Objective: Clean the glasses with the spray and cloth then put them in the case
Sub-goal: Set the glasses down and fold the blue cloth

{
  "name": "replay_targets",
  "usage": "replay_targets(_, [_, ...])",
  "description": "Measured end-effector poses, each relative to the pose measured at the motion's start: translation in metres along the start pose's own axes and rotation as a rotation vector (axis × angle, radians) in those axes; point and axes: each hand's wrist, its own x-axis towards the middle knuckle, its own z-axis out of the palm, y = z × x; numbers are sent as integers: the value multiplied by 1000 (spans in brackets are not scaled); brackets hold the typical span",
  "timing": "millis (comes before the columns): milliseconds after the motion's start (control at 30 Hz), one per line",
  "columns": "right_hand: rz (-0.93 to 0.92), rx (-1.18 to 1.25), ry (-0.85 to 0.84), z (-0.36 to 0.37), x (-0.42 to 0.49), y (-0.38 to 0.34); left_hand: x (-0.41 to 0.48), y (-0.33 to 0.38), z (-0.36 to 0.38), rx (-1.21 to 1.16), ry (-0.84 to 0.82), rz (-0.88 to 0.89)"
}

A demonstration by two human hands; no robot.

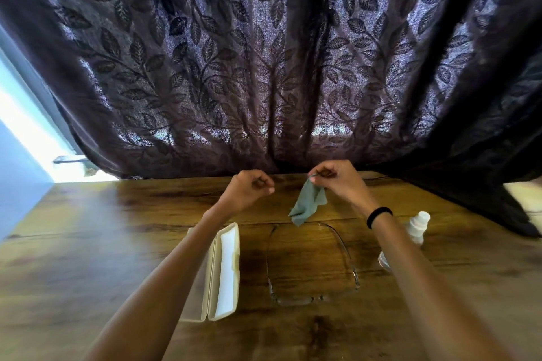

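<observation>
Head view: the cloth point(308, 204) is pinched by a corner in the fingers of the right hand point(337, 182); the left hand point(252, 189) is curled, empty. The glasses point(315, 299) are laid on the counter point(88, 228) at the cloth's 6 o'clock, temples running toward 12.

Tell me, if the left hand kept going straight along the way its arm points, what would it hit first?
Most likely the dark leaf-patterned curtain hanging behind the table's far edge; nothing lies between it and the left hand. Depth is hard to judge from this view.
</observation>
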Motion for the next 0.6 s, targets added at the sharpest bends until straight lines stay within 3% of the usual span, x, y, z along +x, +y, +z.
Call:
replay_targets(133, [-19, 95, -68, 2, 0, -3, 4, 1, 14, -22, -105, 14])
replay_targets(367, [-54, 178, -155, 0, 3, -9, 16, 14, 16, -72, -119, 116])
replay_targets(500, [-25, 314, -166, 3, 3, -13, 19, 15, 21, 46, -284, 120])
replay_targets(600, [-30, 384, -190, 4, 2, -16, 16, 14, 26, 4, -340, 113])
